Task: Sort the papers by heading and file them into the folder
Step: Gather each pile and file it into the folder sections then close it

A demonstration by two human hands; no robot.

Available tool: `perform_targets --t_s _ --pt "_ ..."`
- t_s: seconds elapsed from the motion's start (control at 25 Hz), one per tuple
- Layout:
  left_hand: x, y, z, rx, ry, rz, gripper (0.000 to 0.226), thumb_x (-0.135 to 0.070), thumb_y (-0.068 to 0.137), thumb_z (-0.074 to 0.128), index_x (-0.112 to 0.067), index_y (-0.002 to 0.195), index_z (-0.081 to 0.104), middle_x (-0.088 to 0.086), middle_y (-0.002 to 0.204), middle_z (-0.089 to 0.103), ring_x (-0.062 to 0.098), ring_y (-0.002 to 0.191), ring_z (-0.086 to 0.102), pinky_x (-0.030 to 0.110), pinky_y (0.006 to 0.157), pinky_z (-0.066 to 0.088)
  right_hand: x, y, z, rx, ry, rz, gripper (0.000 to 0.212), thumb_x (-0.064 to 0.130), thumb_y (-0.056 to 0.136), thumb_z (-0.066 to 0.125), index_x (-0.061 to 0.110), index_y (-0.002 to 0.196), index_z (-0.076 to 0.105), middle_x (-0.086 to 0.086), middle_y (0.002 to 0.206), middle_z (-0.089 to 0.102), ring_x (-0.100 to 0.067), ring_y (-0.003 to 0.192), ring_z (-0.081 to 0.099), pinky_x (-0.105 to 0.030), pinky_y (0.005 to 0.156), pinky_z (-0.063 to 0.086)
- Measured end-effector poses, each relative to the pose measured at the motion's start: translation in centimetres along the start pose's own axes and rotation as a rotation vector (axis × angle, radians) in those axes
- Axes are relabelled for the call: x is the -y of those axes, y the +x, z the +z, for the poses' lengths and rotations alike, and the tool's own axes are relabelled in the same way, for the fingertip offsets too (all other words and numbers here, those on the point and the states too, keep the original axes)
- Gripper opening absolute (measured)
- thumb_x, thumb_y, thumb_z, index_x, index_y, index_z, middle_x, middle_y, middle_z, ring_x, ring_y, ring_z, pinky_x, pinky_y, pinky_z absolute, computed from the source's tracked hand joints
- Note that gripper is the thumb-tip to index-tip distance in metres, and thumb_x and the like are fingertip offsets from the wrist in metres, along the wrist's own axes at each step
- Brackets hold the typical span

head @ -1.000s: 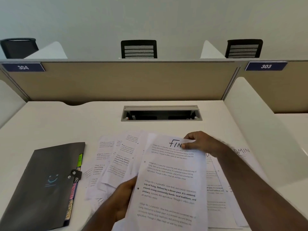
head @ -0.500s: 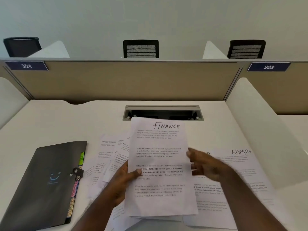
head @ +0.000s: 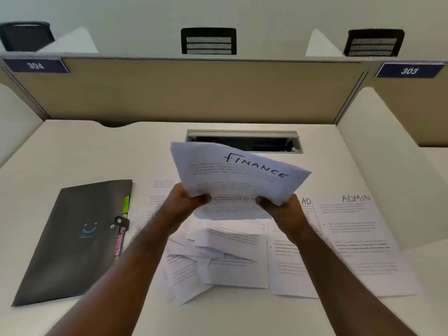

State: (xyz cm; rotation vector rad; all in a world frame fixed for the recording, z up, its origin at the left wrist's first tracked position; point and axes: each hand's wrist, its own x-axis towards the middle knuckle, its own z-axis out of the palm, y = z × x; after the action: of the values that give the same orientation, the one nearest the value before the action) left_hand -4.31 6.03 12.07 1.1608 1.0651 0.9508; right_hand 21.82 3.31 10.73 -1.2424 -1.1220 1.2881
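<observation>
A small stack of white sheets headed FINANCE (head: 232,175) is lifted above the desk, tilted and fanned at its top edge. My left hand (head: 184,202) grips its left side and my right hand (head: 281,209) grips its right side, thumbs on top. Beneath them lies a loose heap of printed papers (head: 218,258). To the right lie two sheets headed ADMIN (head: 358,238), one partly hidden by my right forearm. A dark grey folder (head: 72,238) with coloured tabs and a snap strap lies shut at the left.
A white desk (head: 72,151) carries everything, with a cable slot (head: 244,141) at the back centre. Tan partition panels (head: 194,90) close the back, white dividers stand at both sides, and chair backs show beyond.
The FINANCE stack has risen off the desk and tilted. My right hand, which was free beside it half a second ago, now grips its right side.
</observation>
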Motion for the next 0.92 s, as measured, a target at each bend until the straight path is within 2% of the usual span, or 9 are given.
perform_targets --t_s 0.08,0.16,0.32,0.52,0.6,0.64,0.72,0.8,0.92 --pt "1.0 -0.1 -0.2 -0.015 0.019 -0.002 0.049 -0.018 0.067 0.080 -0.019 0.114 0.067 0.017 0.115 0.067 0.035 0.112 0.062 0.051 0.089 0.056 -0.9 -0.5 0.6 -0.011 0.011 0.019 0.036 0.000 0.078 0.074 0.032 0.093 0.073 -0.002 0.099 0.074 -0.023 0.098 0.068 -0.047 0.088 0.056" --pt "2.3 -0.7 -0.1 -0.051 0.058 -0.043 0.045 -0.018 0.069 0.079 -0.015 0.113 0.066 0.013 0.111 0.069 0.035 0.111 0.064 0.050 0.089 0.057 -2.2 -1.2 1.0 0.015 0.006 0.031 0.043 -0.004 0.076 0.074 0.026 0.107 0.068 -0.005 0.106 0.072 -0.024 0.104 0.066 -0.044 0.089 0.056" --pt "3.8 -0.9 0.4 -0.094 0.107 -0.079 0.032 -0.008 0.084 0.071 -0.026 0.111 0.067 0.007 0.112 0.071 0.029 0.108 0.065 0.053 0.092 0.055 -3.5 -1.2 1.2 -0.035 0.014 0.045 0.043 -0.003 0.079 0.072 0.028 0.108 0.064 0.004 0.099 0.074 -0.014 0.099 0.067 -0.031 0.083 0.057" --pt "3.8 -0.4 0.4 -0.087 0.165 -0.127 0.027 -0.010 0.091 0.066 -0.020 0.116 0.065 0.005 0.112 0.071 0.026 0.110 0.065 0.051 0.093 0.055 -4.2 -0.6 1.5 -0.042 0.039 0.052 0.044 -0.002 0.079 0.071 0.022 0.114 0.061 -0.005 0.109 0.070 -0.021 0.105 0.065 -0.037 0.086 0.057" --pt "2.4 -0.4 0.3 -0.076 0.197 -0.107 0.022 -0.013 0.093 0.064 -0.017 0.115 0.066 0.004 0.110 0.072 0.025 0.108 0.067 0.048 0.092 0.057 -3.5 -0.3 1.4 -0.062 0.022 0.030 0.036 0.010 0.078 0.076 0.027 0.108 0.065 -0.003 0.107 0.072 -0.018 0.101 0.068 -0.037 0.085 0.057" --pt "1.5 -0.1 0.0 -0.077 0.200 -0.096 0.020 -0.016 0.092 0.065 -0.016 0.112 0.067 0.005 0.109 0.073 0.025 0.105 0.068 0.046 0.090 0.058 -2.8 -0.2 1.4 -0.065 -0.001 0.029 0.030 0.025 0.073 0.080 0.027 0.101 0.070 -0.002 0.102 0.074 -0.016 0.096 0.069 -0.035 0.083 0.058" --pt "-0.3 0.5 -1.9 -0.073 0.131 -0.094 0.025 -0.020 0.087 0.068 -0.012 0.110 0.069 0.009 0.109 0.074 0.028 0.100 0.071 0.046 0.086 0.059 -1.6 0.3 1.7 -0.011 -0.046 0.067 0.035 0.047 0.064 0.081 0.025 0.090 0.075 0.002 0.095 0.076 -0.016 0.091 0.072 -0.030 0.077 0.059" --pt "-1.5 0.7 -4.4 -0.055 0.022 -0.132 0.032 -0.018 0.085 0.068 -0.005 0.115 0.067 0.014 0.112 0.073 0.032 0.101 0.071 0.046 0.085 0.059 -1.2 0.6 2.9 0.140 -0.062 0.108 0.043 0.048 0.067 0.076 0.022 0.101 0.072 0.004 0.100 0.076 -0.018 0.095 0.071 -0.027 0.077 0.059" --pt "-1.7 0.2 -8.0 -0.040 -0.043 -0.244 0.023 -0.009 0.094 0.060 -0.008 0.116 0.065 0.010 0.110 0.074 0.027 0.097 0.072 0.042 0.083 0.060 -2.2 0.8 5.9 0.249 -0.055 0.165 0.060 0.053 0.065 0.076 0.016 0.112 0.068 -0.002 0.107 0.074 -0.023 0.098 0.071 -0.034 0.080 0.058"
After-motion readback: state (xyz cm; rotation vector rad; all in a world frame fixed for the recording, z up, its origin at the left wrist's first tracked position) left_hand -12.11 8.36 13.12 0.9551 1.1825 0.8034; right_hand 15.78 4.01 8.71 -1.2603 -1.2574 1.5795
